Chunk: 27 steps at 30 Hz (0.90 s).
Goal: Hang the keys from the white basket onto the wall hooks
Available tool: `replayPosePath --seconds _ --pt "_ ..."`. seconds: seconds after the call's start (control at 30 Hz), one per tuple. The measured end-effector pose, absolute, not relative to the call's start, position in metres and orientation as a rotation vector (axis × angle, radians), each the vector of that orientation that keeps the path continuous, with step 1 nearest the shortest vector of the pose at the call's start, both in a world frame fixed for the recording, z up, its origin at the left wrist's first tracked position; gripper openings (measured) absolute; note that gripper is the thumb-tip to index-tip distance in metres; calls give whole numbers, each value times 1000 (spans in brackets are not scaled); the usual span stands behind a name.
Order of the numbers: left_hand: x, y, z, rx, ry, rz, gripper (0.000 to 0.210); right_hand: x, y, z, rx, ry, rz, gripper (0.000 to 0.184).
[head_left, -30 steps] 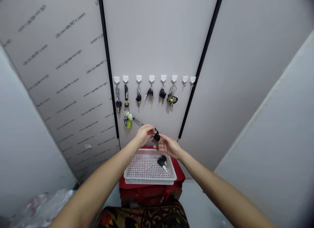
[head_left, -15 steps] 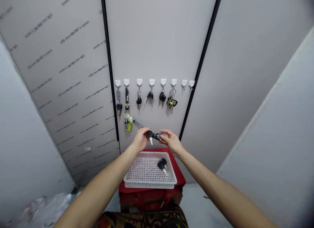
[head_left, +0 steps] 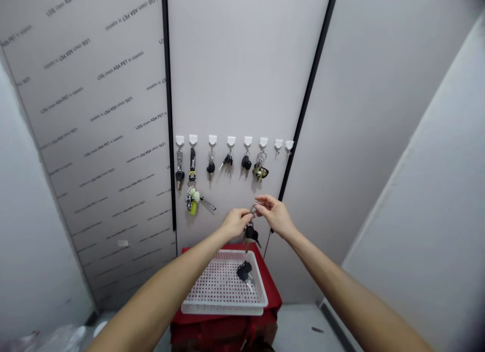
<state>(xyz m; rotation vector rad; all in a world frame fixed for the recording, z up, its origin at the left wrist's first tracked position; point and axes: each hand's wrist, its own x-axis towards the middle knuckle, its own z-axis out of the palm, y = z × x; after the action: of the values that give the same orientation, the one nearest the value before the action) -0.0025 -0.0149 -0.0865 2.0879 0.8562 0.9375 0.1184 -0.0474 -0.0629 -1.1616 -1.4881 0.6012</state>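
Observation:
Between my two hands hangs a bunch of keys [head_left: 250, 234] with black heads, below its metal ring. My right hand [head_left: 276, 214] pinches that ring between thumb and fingertips. Closed on the upper part of the same bunch, my left hand [head_left: 238, 222] sits just to its left. Underneath, a white plastic basket [head_left: 223, 309] holds another set of black-headed keys [head_left: 244, 271] near its right side. A row of white hooks [head_left: 231, 141] runs along the wall above my hands. Most carry keys, while the two rightmost hooks [head_left: 278, 144] have nothing hanging from them.
The basket stands on a red bag [head_left: 273, 296]. A lanyard with charms [head_left: 192, 198] hangs lowest on the wall, left of my hands. Black strips [head_left: 305, 109] edge the wall panel. Clear plastic [head_left: 56, 339] lies at the lower left.
Both hands have shifted right. The keys, held sideways before, now dangle below the ring. The view has tilted, so the hooks and basket appear lower.

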Motion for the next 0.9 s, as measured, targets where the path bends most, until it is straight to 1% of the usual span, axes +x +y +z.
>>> replayPosePath --seconds 0.07,0.2,0.3,0.4,0.5,0.6,0.9 --pt "8 -14 -79 2129 904 1000 28 124 -47 -66 -1206 -1419 629 26" --pt "30 -12 -61 2146 962 1052 27 137 -43 -63 -1214 -1379 634 23" --pt "43 -13 -49 2037 967 1127 25 149 -32 -41 -1117 -1257 573 20" --pt "48 -13 -45 1959 951 1130 34 163 -14 -7 -1035 -1107 527 18" --pt "46 -8 -52 1927 972 1078 30 173 4 22 -992 -1005 504 14" --pt "41 -3 -63 1886 1018 1036 25 178 19 36 -963 -996 503 9" --pt "24 10 -90 1851 1056 1010 20 181 42 35 -1094 -972 486 10"
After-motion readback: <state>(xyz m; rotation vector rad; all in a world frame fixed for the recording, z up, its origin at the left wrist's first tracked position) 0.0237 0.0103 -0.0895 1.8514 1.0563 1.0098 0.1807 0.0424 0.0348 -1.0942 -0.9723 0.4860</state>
